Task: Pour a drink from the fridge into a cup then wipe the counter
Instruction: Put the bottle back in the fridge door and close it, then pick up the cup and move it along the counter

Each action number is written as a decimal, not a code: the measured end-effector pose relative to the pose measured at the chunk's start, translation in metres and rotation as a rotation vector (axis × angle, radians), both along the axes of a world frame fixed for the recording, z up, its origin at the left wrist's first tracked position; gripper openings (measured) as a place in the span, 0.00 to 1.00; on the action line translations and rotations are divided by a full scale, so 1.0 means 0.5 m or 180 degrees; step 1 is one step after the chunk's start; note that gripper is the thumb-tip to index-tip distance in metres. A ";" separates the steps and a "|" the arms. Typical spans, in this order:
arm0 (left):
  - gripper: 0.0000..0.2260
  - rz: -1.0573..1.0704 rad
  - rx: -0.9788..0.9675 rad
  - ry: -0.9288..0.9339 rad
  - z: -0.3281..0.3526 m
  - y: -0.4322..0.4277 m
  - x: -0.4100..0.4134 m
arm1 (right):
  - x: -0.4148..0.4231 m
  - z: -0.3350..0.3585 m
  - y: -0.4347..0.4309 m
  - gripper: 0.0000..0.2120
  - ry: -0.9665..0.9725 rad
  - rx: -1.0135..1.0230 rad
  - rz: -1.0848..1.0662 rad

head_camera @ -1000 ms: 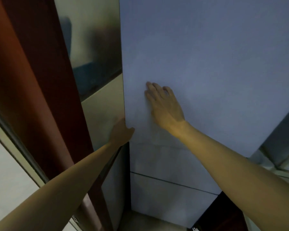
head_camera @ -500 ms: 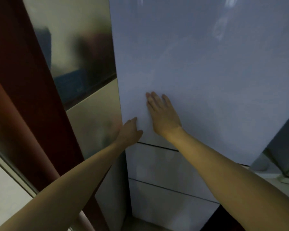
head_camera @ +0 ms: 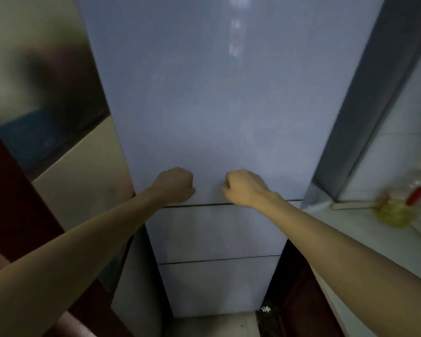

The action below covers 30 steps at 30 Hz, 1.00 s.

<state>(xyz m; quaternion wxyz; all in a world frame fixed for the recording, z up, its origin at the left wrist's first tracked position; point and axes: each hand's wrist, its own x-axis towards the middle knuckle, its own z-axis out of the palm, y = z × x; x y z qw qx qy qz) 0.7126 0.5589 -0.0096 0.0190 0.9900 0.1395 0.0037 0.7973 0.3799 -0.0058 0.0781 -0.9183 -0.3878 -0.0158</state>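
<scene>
A tall pale blue fridge (head_camera: 229,105) fills the middle of the view, its doors closed. A dark seam (head_camera: 209,205) divides the upper door from a drawer front below, and a second seam runs lower down. My left hand (head_camera: 175,184) and my right hand (head_camera: 243,188) lie side by side against the upper door just above the first seam. Both have their fingers curled into fists, and nothing shows inside them. No drink and no cup is in view.
A pale counter (head_camera: 350,227) runs along the right, with a blurred yellow object (head_camera: 391,210) and a red-topped thing (head_camera: 414,195) near the tiled wall. On the left stand a reflective panel (head_camera: 46,93) and a dark red frame (head_camera: 7,203). The floor (head_camera: 209,324) shows below the fridge.
The fridge door has swung shut and now faces me squarely. My right hand went from flat on the door to a fist. My left hand moved from the door's edge onto its front.
</scene>
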 end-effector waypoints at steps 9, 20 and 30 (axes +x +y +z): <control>0.14 -0.1542 0.0331 0.0844 -0.041 -0.251 0.046 | -0.109 -0.081 -0.308 0.13 0.0572 0.0138 -0.1509; 0.14 -0.2969 -0.0157 0.0875 -0.072 -0.601 -0.056 | -0.346 -0.124 -0.616 0.13 0.0885 0.0222 -0.2855; 0.13 -0.3630 0.0234 0.0854 -0.094 -0.840 -0.178 | -0.582 -0.151 -0.829 0.13 0.0902 0.0428 -0.3499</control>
